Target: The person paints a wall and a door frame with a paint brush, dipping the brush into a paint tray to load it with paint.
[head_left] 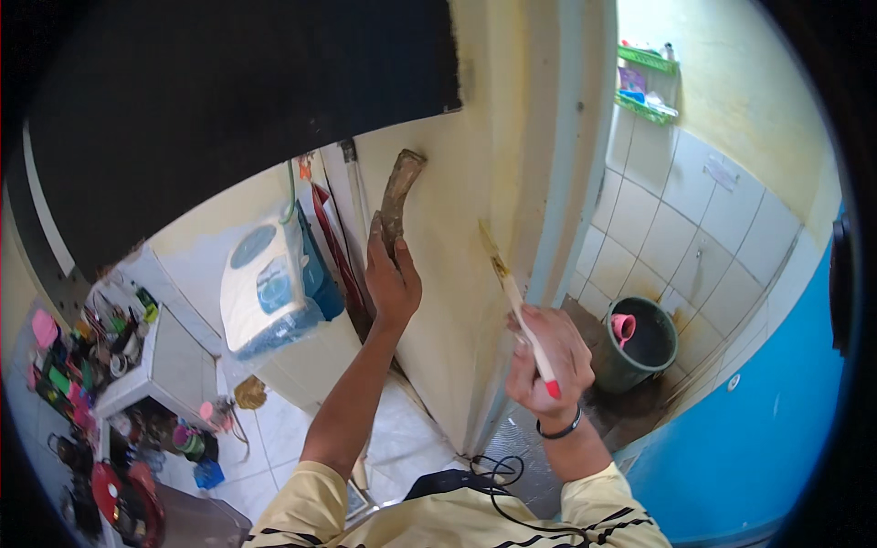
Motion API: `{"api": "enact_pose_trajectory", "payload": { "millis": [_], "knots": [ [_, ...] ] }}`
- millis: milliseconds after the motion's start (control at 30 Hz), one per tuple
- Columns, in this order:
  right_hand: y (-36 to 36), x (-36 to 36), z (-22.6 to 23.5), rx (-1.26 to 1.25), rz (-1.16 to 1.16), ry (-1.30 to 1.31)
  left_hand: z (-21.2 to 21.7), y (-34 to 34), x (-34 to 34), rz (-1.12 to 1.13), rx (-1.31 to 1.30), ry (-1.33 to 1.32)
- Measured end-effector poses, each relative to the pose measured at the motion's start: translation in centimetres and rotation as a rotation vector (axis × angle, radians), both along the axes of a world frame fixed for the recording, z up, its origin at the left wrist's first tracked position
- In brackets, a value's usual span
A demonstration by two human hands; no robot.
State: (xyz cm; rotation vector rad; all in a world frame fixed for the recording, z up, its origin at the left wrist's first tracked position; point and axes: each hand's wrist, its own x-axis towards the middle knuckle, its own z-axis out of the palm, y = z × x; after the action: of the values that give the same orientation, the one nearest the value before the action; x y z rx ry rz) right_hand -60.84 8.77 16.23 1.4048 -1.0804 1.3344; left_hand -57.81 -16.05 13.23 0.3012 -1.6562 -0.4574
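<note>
Clasping paintbrush [518, 306] bristles-up in curled right hand [555, 354] | gripping curved brown piece [399, 187] by lower end in left hand [393, 281], mostly above fingers

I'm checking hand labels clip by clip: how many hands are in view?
2. The left hand, near the middle, holds a curved brown piece; the right hand, farther right and lower, grips a pale-handled brush. No others show.

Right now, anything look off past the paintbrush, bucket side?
Yes: brownish-yellow stains discolor the white wall tiles behind the dark bucket; tiles higher up look cleaner. The paintbrush in the right hand is well clear of them.
</note>
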Motion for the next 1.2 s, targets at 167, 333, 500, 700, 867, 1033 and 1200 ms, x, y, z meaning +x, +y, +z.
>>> {"api": "enact_pose_trajectory", "payload": {
  "millis": [167,333,500,700,867,1033,1200],
  "knots": [
    [1.1,0.1,-0.9,-0.07,-0.019,-0.084,0.2,0.4,-0.1,0.03,-0.022,0.012],
    [0.6,0.2,1.6,-0.005,-0.019,-0.029,0.0,0.1,0.1,0.015,-0.105,0.08],
    [0.7,-0.5,7.9,0.393,-0.22,0.386,-0.4,0.3,-0.2,0.017,-0.074,0.099],
    [-1.7,-1.5,13.0,0.363,-0.42,0.776,-0.1,0.5,-0.2,0.032,-0.014,0.101],
    [-3.2,-2.2,14.8,0.332,-0.454,0.805,-0.3,0.4,-0.6,0.032,-0.013,0.149],
    [-4.0,-1.9,15.1,0.442,-0.548,0.82,-0.4,0.4,-0.5,0.029,0.006,0.16],
    [-3.4,-1.1,15.7,0.509,-0.489,0.799,-0.5,0.2,-0.7,0.038,-0.047,0.196]
  ]
}}
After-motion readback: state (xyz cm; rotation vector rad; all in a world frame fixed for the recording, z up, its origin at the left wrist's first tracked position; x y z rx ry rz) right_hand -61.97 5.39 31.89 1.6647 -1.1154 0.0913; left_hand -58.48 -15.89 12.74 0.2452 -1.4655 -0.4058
